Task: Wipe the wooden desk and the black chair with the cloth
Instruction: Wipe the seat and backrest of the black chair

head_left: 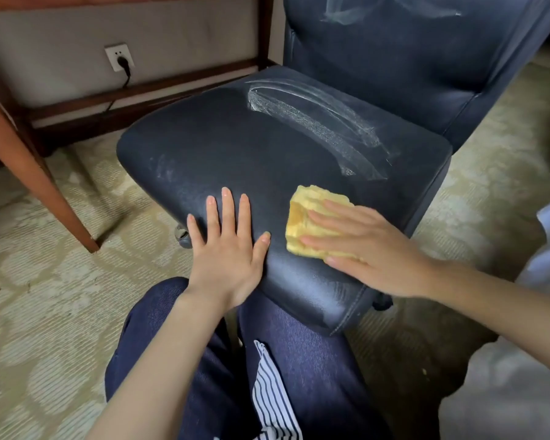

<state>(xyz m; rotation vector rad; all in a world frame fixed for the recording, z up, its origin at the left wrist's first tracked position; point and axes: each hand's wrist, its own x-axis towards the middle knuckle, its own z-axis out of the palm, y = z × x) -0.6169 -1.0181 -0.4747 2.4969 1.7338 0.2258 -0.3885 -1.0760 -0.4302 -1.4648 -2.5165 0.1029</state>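
Cloth (302, 217), yellow and bunched, lies near the front edge of the black chair (235, 147) seat, pressed down by the right hand (369, 249), whose straight fingers lie flat over it. The left hand (229, 252) rests just beside it, palm down on the seat, fingers spread, grasping nothing. Pale wet streaks (315, 122) cross the seat and backrest (394, 74). A wooden counter (29, 160) leg stands on the carpet (45, 281) at left.

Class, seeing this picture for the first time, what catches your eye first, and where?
The yellow cloth stands out first, pressed under the right hand at the front of the black chair seat. Behind it, pale streaks cross the seat's back half, and the left hand lies flat beside the cloth.
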